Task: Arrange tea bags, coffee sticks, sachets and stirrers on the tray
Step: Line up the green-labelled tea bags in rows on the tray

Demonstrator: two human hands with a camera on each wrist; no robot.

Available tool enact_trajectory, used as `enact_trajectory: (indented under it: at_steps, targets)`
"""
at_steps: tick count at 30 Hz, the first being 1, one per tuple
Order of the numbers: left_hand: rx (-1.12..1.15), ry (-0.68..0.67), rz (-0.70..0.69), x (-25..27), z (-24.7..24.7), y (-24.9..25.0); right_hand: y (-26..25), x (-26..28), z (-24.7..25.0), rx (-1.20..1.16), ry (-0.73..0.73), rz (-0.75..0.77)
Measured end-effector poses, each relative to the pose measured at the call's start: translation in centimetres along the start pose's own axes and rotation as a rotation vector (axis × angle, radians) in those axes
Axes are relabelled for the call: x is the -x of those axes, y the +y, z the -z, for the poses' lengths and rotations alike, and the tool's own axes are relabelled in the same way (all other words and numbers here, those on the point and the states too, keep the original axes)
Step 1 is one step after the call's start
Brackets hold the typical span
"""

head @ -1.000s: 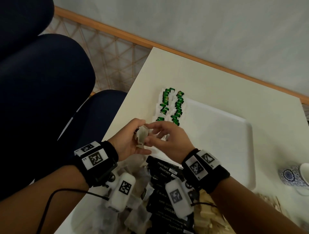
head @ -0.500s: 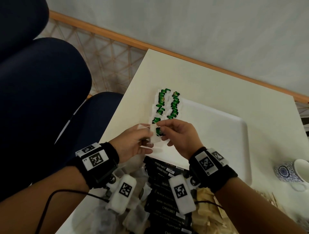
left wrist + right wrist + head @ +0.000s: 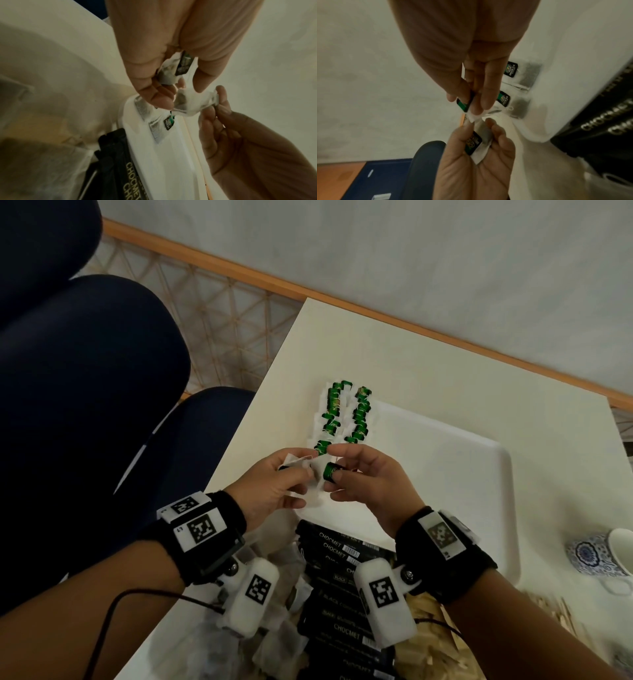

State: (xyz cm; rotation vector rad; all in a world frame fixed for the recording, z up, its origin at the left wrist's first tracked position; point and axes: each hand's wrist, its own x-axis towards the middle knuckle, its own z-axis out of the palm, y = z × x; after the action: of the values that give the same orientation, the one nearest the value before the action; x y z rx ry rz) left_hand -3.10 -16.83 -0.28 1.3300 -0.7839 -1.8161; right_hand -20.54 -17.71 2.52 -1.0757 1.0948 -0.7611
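Above the tray (image 3: 479,474), the left hand (image 3: 274,491) pinches one tea bag (image 3: 481,147); the right hand (image 3: 370,491) grip pinches a green tag (image 3: 330,473).

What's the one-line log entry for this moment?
stage: separating tea bags above tray | left hand: pinching tea bag | right hand: pinching green tag | tray: two tea bag rows

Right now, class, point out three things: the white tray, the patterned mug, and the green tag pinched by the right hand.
white tray (image 3: 445,474), head view, bare floor.
patterned mug (image 3: 589,553), head view, blue-patterned side.
green tag (image 3: 329,473), head view, its face beside the right hand (image 3: 370,487).
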Motion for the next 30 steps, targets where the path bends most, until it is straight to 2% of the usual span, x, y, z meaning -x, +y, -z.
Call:
enact_trajectory:
  at_steps: [3,7,11,14,16,20,21,24,26,28,30]
  targets:
    - [-0.056,-0.004,-0.039,0.1,0.0,0.1,0.1,0.1,0.0,0.09,-0.02,0.01]
    - [-0.088,0.044,-0.086,0.0,-0.2,-0.1,0.1,0.2,0.1,-0.013,0.032,0.01]
    - [-0.165,-0.051,-0.106,0.2,-0.1,-0.6,0.1,0.3,-0.1,-0.09,0.055,-0.012]
    - [-0.277,-0.03,-0.162,0.1,-0.4,-0.8,0.3,0.1,-0.4,-0.046,0.031,-0.034]
    - [-0.322,0.013,-0.212,0.0,-0.4,-0.7,0.6,-0.1,-0.4,0.096,0.031,0.009]
    - [-0.408,0.008,-0.297,0.1,0.0,-0.1,1.0,-0.4,0.6,0.807,0.098,0.209]
    - [-0.49,0.012,-0.315,0.1,0.2,-0.1,1.0,-0.2,0.9,0.896,0.09,0.238]
    - [-0.666,0.003,-0.308,-0.1,0.7,-0.4,1.0,-0.1,1.6,0.959,0.034,0.3]
    - [-0.616,0.002,-0.262,-0.3,0.8,-0.7,0.7,0.0,2.0,1.001,-0.022,0.199]
    - [-0.485,0.025,-0.19,-0.2,0.8,-0.8,0.8,0.0,2.3,1.021,-0.081,0.068]
    - [-0.327,0.05,-0.076,-0.2,0.9,-0.9,1.5,-0.4,2.6,1.044,-0.085,0.001]
